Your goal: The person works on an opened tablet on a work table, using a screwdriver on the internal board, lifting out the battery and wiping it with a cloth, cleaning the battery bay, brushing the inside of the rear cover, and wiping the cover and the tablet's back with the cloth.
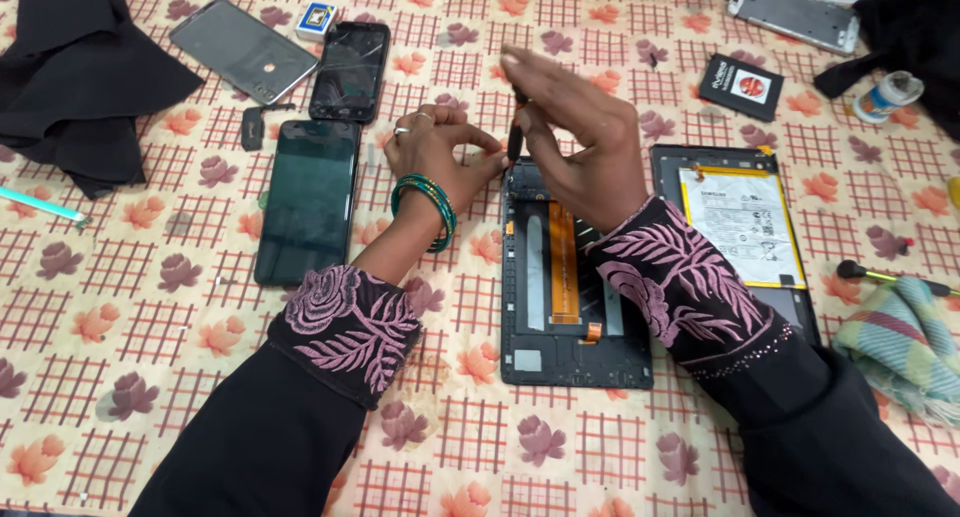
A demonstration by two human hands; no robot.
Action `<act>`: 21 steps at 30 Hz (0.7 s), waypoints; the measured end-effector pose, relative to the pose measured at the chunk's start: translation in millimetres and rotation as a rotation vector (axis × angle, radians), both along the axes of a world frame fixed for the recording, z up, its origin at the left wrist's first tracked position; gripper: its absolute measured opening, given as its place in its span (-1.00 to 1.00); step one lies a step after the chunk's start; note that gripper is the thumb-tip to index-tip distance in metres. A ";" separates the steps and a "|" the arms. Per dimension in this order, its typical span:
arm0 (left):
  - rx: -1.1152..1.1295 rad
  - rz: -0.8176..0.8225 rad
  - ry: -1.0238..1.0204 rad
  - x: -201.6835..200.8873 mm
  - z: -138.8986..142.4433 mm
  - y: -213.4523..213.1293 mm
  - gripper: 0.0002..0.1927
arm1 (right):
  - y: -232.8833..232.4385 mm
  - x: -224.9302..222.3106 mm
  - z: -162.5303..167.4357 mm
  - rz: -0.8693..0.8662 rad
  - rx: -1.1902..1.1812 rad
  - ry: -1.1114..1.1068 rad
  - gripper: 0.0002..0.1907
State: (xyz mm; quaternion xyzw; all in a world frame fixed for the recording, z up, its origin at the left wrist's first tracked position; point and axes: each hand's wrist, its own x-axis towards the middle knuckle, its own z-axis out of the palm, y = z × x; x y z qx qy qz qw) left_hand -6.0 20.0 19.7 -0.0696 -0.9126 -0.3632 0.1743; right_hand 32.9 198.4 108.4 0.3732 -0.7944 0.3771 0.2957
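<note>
An opened black tablet frame [560, 347] with an orange flex strip lies in front of me on the floral cloth. My right hand [580, 137] holds a small dark screwdriver [515, 142] upright over the frame's top left corner. My left hand [440, 152], with a ring and green bangles, rests beside that corner, its fingertips close to the tool's tip. What the fingers touch there is hidden.
A second opened tablet with a white battery [740, 222] lies to the right. Three phones [308, 199] [350, 69] [240, 49] lie at the left. Black cloth [70, 77], a folded towel [900, 342], a small black box [740, 85], a glue bottle [885, 95].
</note>
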 end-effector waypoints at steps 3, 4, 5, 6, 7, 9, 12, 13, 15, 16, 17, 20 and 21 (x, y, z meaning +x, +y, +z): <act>0.009 0.001 0.007 2.2 2.4 0.7 -0.80 | -2.4 -0.3 2.5 -0.010 0.003 -0.031 -0.53; 0.015 -0.001 0.007 2.9 3.1 1.1 -0.80 | -2.3 -0.9 2.7 -0.028 0.012 -0.043 -0.54; 0.014 0.000 -0.003 3.5 3.9 1.3 -0.80 | -2.4 -0.9 2.0 -0.028 -0.004 -0.022 -0.53; 0.011 0.000 -0.013 3.6 4.9 1.5 -0.80 | -1.9 -1.0 1.3 -0.028 -0.020 -0.002 -0.53; 0.010 0.000 -0.025 3.9 6.0 1.9 -0.80 | -1.0 -1.4 1.9 -0.029 -0.036 0.018 -0.52; 0.001 -0.003 -0.008 3.8 7.5 2.3 -0.80 | 0.2 -2.0 2.2 0.039 -0.045 -0.002 -0.54; 0.009 -0.006 0.000 4.4 9.8 2.1 -0.79 | 1.2 -2.8 3.1 0.023 -0.028 -0.056 -0.56; 0.015 -0.007 0.000 4.6 10.1 2.2 -0.79 | 1.3 -3.1 3.4 0.000 -0.018 -0.080 -0.57; 0.011 -0.005 -0.005 5.1 10.3 2.6 -0.80 | 1.4 -3.2 3.6 0.004 -0.031 -0.010 -0.52; 0.010 -0.004 -0.007 5.1 10.5 3.0 -0.81 | 1.4 -3.2 3.4 0.006 -0.036 0.024 -0.50; 0.005 -0.003 -0.007 5.0 10.5 3.4 -0.81 | 1.5 -3.3 3.3 0.046 -0.057 -0.031 -0.51; -0.002 0.000 -0.007 5.0 10.3 3.3 -0.80 | 1.6 -3.8 2.4 0.086 -0.076 -0.147 -0.52; 0.002 -0.001 -0.008 4.8 10.1 3.2 -0.80 | 1.5 -4.0 1.8 0.044 -0.056 -0.152 -0.51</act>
